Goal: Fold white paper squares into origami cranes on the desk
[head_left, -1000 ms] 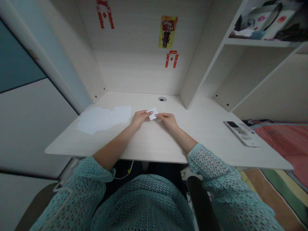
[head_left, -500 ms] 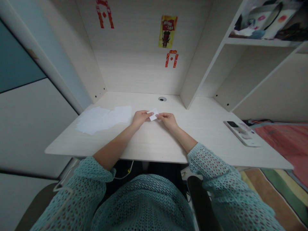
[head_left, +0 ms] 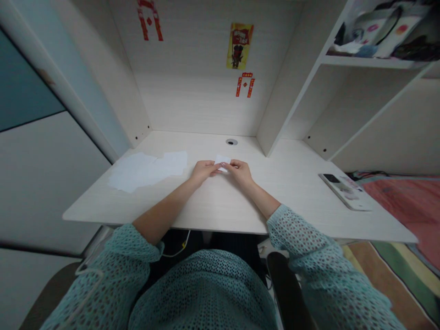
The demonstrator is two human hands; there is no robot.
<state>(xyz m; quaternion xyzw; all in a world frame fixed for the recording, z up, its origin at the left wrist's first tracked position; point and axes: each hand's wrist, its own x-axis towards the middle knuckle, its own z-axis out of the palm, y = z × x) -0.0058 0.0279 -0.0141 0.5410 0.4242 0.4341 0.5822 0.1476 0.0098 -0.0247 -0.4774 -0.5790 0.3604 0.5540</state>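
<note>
A small folded white paper (head_left: 222, 160) lies at the middle of the pale wooden desk (head_left: 220, 206), partly hidden by my fingers. My left hand (head_left: 202, 170) pinches its left side with the fingers curled. My right hand (head_left: 239, 171) pinches its right side from just beside the left hand, fingertips almost meeting over the paper. Both forearms rest over the desk, in teal knitted sleeves.
Several loose white sheets (head_left: 144, 169) lie on the desk to the left. A phone (head_left: 344, 189) lies near the right edge. A cable hole (head_left: 231, 142) is behind the hands. A shelf unit (head_left: 343, 82) rises at the right, a panel wall at the left.
My hands have drawn closer together over the small paper, which now lies flatter and is more covered by the fingers. The other objects have not moved.
</note>
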